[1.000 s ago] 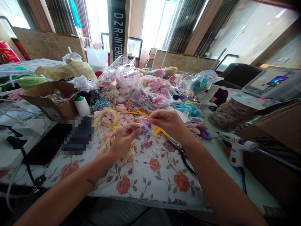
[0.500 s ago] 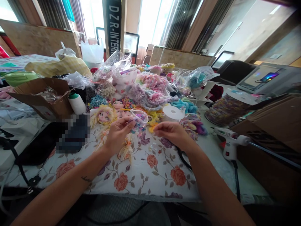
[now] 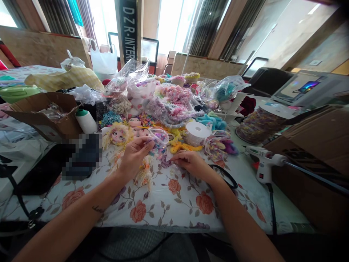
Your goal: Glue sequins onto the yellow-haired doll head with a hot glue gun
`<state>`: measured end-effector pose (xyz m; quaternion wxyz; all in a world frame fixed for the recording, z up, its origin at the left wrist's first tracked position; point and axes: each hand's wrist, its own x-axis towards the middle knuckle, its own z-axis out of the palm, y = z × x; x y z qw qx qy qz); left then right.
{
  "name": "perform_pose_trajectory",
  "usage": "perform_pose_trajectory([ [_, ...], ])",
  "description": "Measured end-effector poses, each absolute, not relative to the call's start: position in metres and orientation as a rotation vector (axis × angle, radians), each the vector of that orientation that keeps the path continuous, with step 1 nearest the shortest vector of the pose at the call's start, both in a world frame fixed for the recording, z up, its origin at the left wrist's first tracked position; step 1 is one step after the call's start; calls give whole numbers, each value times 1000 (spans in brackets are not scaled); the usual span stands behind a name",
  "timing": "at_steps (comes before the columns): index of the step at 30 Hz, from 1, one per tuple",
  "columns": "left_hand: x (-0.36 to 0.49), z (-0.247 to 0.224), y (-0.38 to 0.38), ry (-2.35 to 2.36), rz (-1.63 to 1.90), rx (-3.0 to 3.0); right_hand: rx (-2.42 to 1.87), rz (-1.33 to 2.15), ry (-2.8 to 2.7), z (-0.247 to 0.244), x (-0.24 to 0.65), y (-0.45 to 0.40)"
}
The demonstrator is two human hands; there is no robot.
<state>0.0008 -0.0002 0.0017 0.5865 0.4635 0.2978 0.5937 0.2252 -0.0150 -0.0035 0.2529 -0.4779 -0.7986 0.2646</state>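
My left hand (image 3: pixel 135 154) pinches a small clear round-rimmed container or bag (image 3: pixel 160 139) with pink, purple and blue bits showing in it. Just right of it, my right hand (image 3: pixel 192 165) is low over the tablecloth with thumb and fingertips together; whatever is between them is too small to make out. Small clear pieces (image 3: pixel 174 170) lie below its fingertips. Beyond my left hand lie a yellow-haired doll head (image 3: pixel 119 134) and other doll faces (image 3: pixel 135 122). A pale yarn braid (image 3: pixel 146 173) hangs out under my left wrist. Beside my right wrist lies a black band (image 3: pixel 231 178).
A white spool (image 3: pixel 198 130) stands behind my right hand, near yellow fuzzy strips (image 3: pixel 187 146). On the right are a glue gun (image 3: pixel 263 163), a large yarn spool (image 3: pixel 256 123) and a cardboard box (image 3: pixel 308 153). At left sit an open carton (image 3: pixel 46 127) and a thread cone (image 3: pixel 86 121).
My right hand has moved down and slightly left, closer to the small clear pieces. My left hand still holds the clear container. The view has shifted slightly.
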Motion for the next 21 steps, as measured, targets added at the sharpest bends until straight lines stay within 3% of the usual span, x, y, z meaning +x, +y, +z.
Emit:
perform_pose_trajectory([
  [6,0,0,-1,638,1338,1132,-1375,643,-1770,10,222,-18],
  [10,0,-3,-2,606,1263,1195,-1161,568,-1616,41,210,-32],
  [16,1,-4,-3,543,1209,1257,-1040,437,-1846,71,190,-46],
  [21,1,-2,-3,540,1188,1274,-1116,128,-2116,76,184,-39],
])
